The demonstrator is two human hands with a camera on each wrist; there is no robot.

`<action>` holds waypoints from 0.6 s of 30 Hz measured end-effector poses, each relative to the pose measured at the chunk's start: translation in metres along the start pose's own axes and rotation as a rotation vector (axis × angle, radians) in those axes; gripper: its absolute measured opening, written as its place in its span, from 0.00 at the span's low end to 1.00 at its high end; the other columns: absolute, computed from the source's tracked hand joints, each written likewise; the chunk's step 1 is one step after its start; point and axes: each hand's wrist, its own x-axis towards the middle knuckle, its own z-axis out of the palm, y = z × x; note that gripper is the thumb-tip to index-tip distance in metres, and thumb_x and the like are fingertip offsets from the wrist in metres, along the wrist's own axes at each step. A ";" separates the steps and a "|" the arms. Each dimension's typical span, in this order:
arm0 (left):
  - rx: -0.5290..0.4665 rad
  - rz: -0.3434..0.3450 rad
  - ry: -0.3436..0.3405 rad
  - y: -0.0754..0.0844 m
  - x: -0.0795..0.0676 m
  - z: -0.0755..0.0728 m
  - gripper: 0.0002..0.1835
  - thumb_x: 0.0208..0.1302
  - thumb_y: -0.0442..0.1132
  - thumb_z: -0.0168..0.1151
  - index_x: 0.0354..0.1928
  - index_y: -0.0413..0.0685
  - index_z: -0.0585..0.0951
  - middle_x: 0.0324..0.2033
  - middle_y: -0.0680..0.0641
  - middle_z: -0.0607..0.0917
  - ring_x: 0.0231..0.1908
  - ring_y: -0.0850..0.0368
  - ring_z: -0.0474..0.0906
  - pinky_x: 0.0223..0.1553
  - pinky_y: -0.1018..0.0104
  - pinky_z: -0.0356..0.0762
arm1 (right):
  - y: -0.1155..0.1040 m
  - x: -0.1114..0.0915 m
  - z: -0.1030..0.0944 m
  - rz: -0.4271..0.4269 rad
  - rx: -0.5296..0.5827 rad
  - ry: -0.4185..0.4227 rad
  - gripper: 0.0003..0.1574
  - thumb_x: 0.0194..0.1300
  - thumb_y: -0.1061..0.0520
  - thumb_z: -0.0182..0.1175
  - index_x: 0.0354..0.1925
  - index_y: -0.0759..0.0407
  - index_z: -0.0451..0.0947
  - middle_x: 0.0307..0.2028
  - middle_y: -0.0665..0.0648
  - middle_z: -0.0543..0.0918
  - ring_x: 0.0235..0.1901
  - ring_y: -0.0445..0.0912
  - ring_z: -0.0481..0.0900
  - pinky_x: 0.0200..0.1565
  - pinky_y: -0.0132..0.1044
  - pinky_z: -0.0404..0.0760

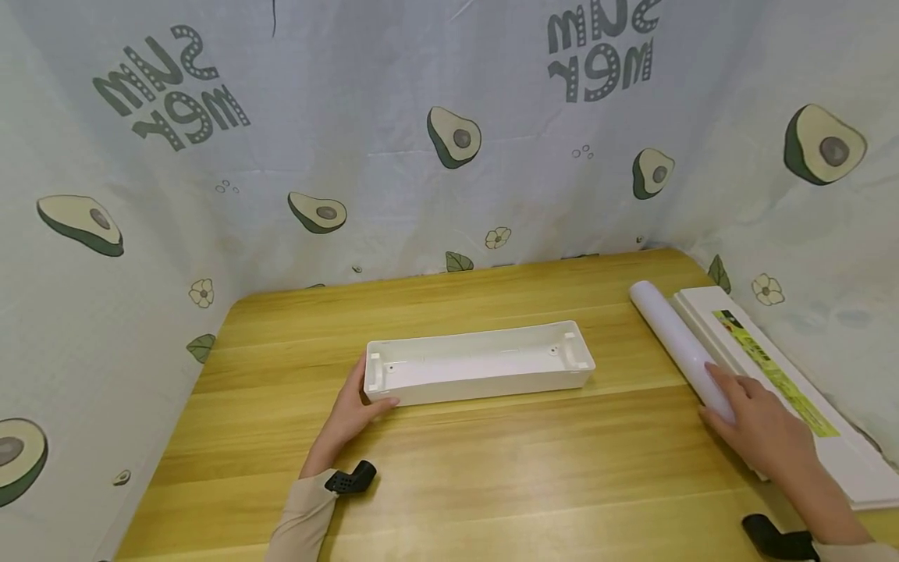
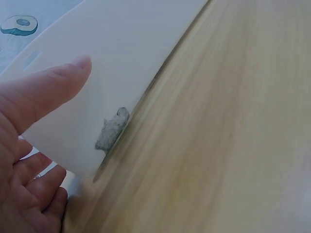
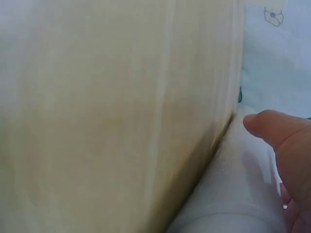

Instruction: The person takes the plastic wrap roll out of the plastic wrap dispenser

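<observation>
A long white rectangular plastic box (image 1: 485, 388), hollow side up, sits mid-table in the head view. My left hand (image 1: 351, 410) grips its left end, with the thumb on the front wall and the fingers behind the end. The left wrist view shows the thumb lying against the white wall (image 2: 126, 58), just above a small grey mark (image 2: 112, 128). To the right, a smooth white roll (image 1: 667, 328) lies slanting on the table. My right hand (image 1: 762, 429) holds its near end, thumb on one side and fingers over the other.
White flat panels (image 1: 857, 468) with a green-yellow label (image 1: 772, 371) lie stacked along the right edge, beside the roll. The wood-grain table (image 1: 506, 476) is bordered at the back and sides by a hanging avocado-print cloth (image 1: 393, 156).
</observation>
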 end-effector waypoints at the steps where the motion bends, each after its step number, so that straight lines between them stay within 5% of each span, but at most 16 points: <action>1: -0.001 0.005 -0.001 0.000 -0.001 -0.002 0.53 0.52 0.37 0.70 0.74 0.50 0.46 0.71 0.39 0.56 0.71 0.41 0.52 0.69 0.42 0.49 | 0.000 0.003 0.000 -0.013 -0.007 0.007 0.49 0.61 0.43 0.61 0.72 0.53 0.49 0.49 0.77 0.70 0.41 0.71 0.72 0.24 0.57 0.72; 9: 0.100 -0.004 -0.027 0.012 -0.012 -0.019 0.51 0.56 0.41 0.67 0.74 0.45 0.44 0.73 0.40 0.51 0.73 0.43 0.47 0.70 0.47 0.47 | -0.009 0.028 -0.011 -0.112 -0.007 0.051 0.47 0.61 0.44 0.61 0.71 0.57 0.53 0.50 0.77 0.71 0.42 0.70 0.72 0.33 0.61 0.73; 18: 0.278 -0.009 -0.019 0.020 -0.007 -0.032 0.47 0.60 0.46 0.63 0.73 0.42 0.47 0.72 0.39 0.54 0.71 0.38 0.50 0.68 0.40 0.51 | -0.032 0.036 -0.019 -0.113 0.030 0.046 0.46 0.63 0.43 0.58 0.72 0.54 0.51 0.54 0.78 0.69 0.47 0.72 0.69 0.36 0.65 0.71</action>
